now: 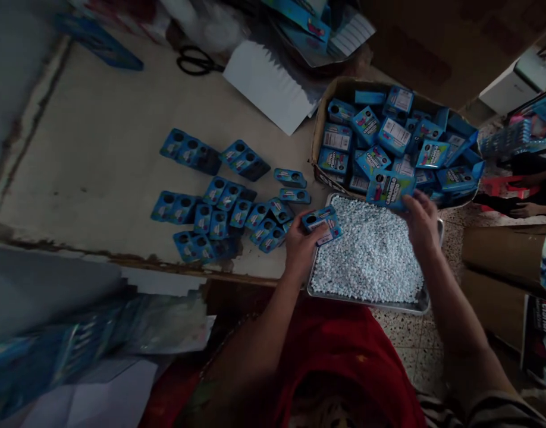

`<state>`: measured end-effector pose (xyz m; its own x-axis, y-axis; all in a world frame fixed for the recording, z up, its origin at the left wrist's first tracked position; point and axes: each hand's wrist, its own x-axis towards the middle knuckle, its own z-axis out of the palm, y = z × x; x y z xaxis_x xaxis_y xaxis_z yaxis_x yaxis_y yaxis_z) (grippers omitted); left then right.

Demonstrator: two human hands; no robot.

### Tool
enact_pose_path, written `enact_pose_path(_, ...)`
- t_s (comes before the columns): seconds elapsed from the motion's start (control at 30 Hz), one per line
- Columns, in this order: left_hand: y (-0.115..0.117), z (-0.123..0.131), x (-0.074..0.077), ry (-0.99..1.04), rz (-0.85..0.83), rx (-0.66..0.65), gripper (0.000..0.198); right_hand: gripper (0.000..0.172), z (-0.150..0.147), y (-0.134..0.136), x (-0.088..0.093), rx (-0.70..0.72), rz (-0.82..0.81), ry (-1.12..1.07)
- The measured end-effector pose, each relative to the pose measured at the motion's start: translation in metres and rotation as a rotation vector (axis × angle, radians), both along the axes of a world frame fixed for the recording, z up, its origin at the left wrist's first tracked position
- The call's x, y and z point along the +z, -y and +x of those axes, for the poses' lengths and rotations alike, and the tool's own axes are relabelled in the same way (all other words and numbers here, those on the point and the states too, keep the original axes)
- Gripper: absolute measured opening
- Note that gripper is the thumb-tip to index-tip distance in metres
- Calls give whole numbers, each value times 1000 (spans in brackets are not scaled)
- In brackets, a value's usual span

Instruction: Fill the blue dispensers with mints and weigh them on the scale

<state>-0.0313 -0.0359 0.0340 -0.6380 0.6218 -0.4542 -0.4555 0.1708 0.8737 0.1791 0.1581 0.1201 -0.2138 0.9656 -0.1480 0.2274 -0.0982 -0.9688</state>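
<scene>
My left hand (302, 241) is closed around a small blue candy box (323, 221) with a dark round spot on its end, at the left rim of a metal tray (366, 304). White and pale blue candy pellets (371, 255) fill the tray. Between the fingers of my right hand (420, 223) is a blue carton (389, 189), held above the tray's far edge. Just behind it stands a worn cardboard bin (320, 128) heaped with more blue boxes (393, 135). Several blue boxes (218, 224) stand in groups on the table, left of my left hand.
Black-handled scissors (196, 61) and white card sheets (268, 86) lie at the table's back. A large brown carton (424, 47) rises behind the bin. At the right are cardboard boxes (491, 255) and part of another person (529, 181). The table (90, 142) extends left.
</scene>
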Motion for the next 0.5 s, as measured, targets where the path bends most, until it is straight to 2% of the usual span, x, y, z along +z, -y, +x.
enact_pose_path(0.1, -7, 8, 6, -31, 29, 85, 60, 33, -9, 58, -24, -5, -386, -333)
enact_pose_path(0.2, -10, 13, 6, -30, 95, 132, 60, 41, -12, 102, -51, -22, -570, -433)
enact_pose_path(0.37, -5, 20, 8, -67, 87, 79, 63, 47, -6, 134, -79, -57, -667, -442)
enact_pose_path(0.5, -4, 24, 13, 10, 96, 95, 68, 49, -3, 140, -80, -77, -649, -447)
